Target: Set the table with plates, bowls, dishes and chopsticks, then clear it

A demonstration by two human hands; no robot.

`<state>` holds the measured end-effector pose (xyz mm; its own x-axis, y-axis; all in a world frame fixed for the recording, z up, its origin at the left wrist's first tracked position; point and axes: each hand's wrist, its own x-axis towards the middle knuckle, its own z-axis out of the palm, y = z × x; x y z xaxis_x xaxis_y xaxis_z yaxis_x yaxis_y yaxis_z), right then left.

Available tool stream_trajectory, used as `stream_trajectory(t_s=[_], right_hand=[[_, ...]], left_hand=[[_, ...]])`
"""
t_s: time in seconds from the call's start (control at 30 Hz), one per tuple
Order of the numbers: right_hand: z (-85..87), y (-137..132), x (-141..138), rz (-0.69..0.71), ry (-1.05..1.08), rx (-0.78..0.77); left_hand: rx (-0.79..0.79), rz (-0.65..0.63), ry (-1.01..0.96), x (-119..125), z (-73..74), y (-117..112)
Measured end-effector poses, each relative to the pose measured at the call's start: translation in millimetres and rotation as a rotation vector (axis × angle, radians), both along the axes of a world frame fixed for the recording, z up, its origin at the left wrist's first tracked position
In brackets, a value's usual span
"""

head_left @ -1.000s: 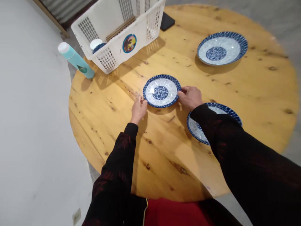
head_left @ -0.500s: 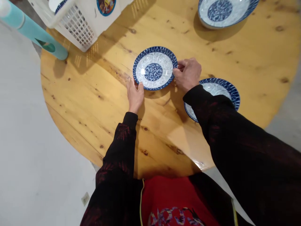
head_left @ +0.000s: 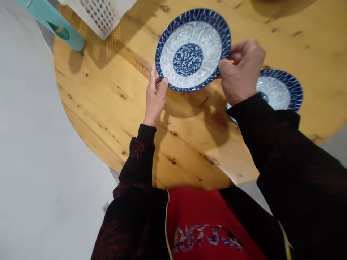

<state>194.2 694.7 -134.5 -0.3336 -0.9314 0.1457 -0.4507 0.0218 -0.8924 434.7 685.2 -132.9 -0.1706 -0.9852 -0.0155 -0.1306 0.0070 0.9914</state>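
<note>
A blue-and-white patterned plate (head_left: pixel 188 59) is held up off the wooden table, its face turned toward me and its shadow falling below. My left hand (head_left: pixel 156 95) grips its lower left rim, thumb on the front edge. On the right rim, my right hand (head_left: pixel 242 70) pinches the edge between thumb and fingers; the fingers behind the plate are partly hidden. A second plate (head_left: pixel 276 90) of the same pattern lies on the table to the right, partly covered by my right hand and sleeve.
The round wooden table (head_left: pixel 108 104) curves away at the left. A white perforated basket (head_left: pixel 101 18) stands at the far left, beside a turquoise cylinder (head_left: pixel 62 29) with a cut-out. At the top right a dark shadow falls on the wood.
Both hands have raised the plate from near the tabletop toward me, so it appears larger and tilted. The view has shifted, and the bowl at the upper right has left it.
</note>
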Motion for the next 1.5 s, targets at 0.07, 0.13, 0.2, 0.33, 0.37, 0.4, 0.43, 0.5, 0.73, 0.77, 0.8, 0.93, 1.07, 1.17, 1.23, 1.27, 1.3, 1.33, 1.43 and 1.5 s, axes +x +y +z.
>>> stream_trajectory(t_s=[0.07,0.13,0.2,0.33,0.37,0.4,0.43,0.5,0.73,0.77,0.8,0.93,1.07,1.17,1.23,1.27,1.3,1.33,1.43,1.5], right_hand=[[4.2,26,15,-0.071,-0.065,0.007],[3.0,59,34,-0.057,-0.114,0.036],[-3.6,94,54,-0.017,-0.166,0.087],[-23.4,154,93,-0.003,-0.233,0.205],[-27.6,165,102,-0.015,-0.253,0.22],[-31.1,174,110,-0.031,-0.271,0.228],[-34.0,181,117,-0.05,-0.285,0.232],[-38.2,190,127,-0.086,-0.298,0.234],[-48.4,192,147,-0.12,-0.292,0.268],[-49.1,191,149,-0.127,-0.304,0.26],[-49.4,191,152,-0.136,-0.32,0.249],[-47.3,188,162,-0.173,-0.401,0.211],[-45.8,184,167,-0.179,-0.464,0.172],[-46.3,183,171,-0.189,-0.465,0.181],[-47.3,183,175,-0.18,-0.482,0.187],[-47.8,183,178,-0.172,-0.498,0.187],[-48.3,182,181,-0.164,-0.514,0.186],[-48.8,181,185,-0.157,-0.529,0.186],[-50.2,178,196,-0.135,-0.553,0.213],[-51.0,177,203,-0.126,-0.554,0.24]], left_hand=[[0.084,-0.051,0.015,20,9.1,18],[0.138,-0.068,0.011,42,10.6,40],[0.179,-0.06,-0.011,65,6.1,65],[0.275,-0.05,-0.055,101,-6.6,110],[0.295,-0.051,-0.058,107,-8.6,118],[0.312,-0.056,-0.057,113,-10.1,125],[0.323,-0.064,-0.055,117,-11.1,130],[0.333,-0.083,-0.052,124,-12.6,136],[0.288,-0.065,-0.06,133,-19.7,128],[0.301,-0.071,-0.041,134,-19.8,126],[0.315,-0.076,-0.022,135,-19.3,125],[0.36,-0.075,0.02,138,-14.5,120],[0.376,-0.065,0.039,138,-12.8,115],[0.371,-0.055,0.052,141,-14.3,112],[0.369,-0.046,0.035,146,-15.1,111],[0.364,-0.039,0.018,149,-15.3,110],[0.358,-0.034,0.002,152,-15.3,109],[0.35,-0.026,-0.01,156,-15.2,108],[0.327,-0.007,-0.025,166,-14.7,102],[0.316,0.003,-0.035,171,-14.7,97]])
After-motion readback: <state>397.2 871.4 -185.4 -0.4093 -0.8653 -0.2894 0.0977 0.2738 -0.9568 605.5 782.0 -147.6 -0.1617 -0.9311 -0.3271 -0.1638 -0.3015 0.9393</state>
